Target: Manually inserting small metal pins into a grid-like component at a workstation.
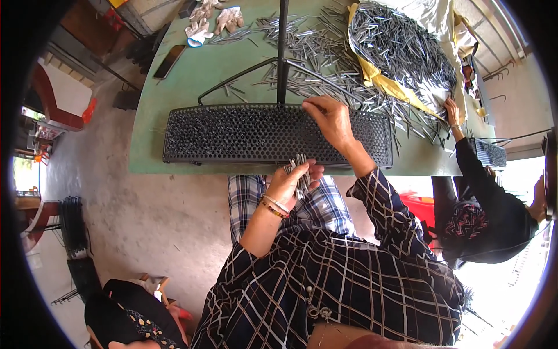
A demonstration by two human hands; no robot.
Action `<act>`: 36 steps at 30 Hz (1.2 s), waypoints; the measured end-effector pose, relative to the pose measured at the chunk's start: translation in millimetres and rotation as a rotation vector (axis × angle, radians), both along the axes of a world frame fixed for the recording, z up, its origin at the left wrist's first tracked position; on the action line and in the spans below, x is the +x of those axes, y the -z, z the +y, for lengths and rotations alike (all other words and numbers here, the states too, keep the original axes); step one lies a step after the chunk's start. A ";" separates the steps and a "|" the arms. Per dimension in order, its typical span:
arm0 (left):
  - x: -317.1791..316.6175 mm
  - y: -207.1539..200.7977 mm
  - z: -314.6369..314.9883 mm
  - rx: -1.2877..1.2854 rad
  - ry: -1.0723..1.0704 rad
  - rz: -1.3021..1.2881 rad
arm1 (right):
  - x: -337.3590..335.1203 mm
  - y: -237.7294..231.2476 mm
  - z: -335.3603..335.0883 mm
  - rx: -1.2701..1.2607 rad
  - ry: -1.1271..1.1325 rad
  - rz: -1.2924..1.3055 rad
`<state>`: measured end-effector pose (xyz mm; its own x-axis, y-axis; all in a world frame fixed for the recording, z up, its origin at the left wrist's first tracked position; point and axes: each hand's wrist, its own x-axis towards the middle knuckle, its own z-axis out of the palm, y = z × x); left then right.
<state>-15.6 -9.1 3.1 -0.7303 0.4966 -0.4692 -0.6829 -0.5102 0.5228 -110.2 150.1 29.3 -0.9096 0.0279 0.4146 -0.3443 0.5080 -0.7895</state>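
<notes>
A long black perforated panel [360, 131] lies along the near edge of the table. Shiny stick ends fill the holes over its left part, while the holes on the right look bare. My left hand [285, 185] is closed around a bundle of short thin metal sticks [301, 174], just in front of the panel's near edge. Above the panel, right of its middle, my right hand [332, 121] is pinched, thumb against fingers. Whatever lies between those fingertips is too small to make out. A black post [282, 58] with two slanting braces rises behind the panel.
Loose sticks [314, 52] are strewn over the green table [157, 125]. A big sack [401, 46] of sticks lies open at the far right, with a co-worker's hand [452, 110] at its edge. Work gloves [199, 32] and a phone [170, 61] lie far left.
</notes>
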 end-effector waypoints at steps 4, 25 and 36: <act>4.3 5.5 -6.6 -0.006 0.002 -0.021 | -3.0 14.3 -0.7 0.075 -0.040 0.001; 2.9 -3.3 -18.8 0.057 0.007 0.060 | 34.9 -11.2 -8.9 -0.004 -0.299 -0.385; 3.8 -3.7 -16.2 -0.006 -0.063 0.044 | 36.2 -16.9 -12.7 -0.295 -0.199 -0.546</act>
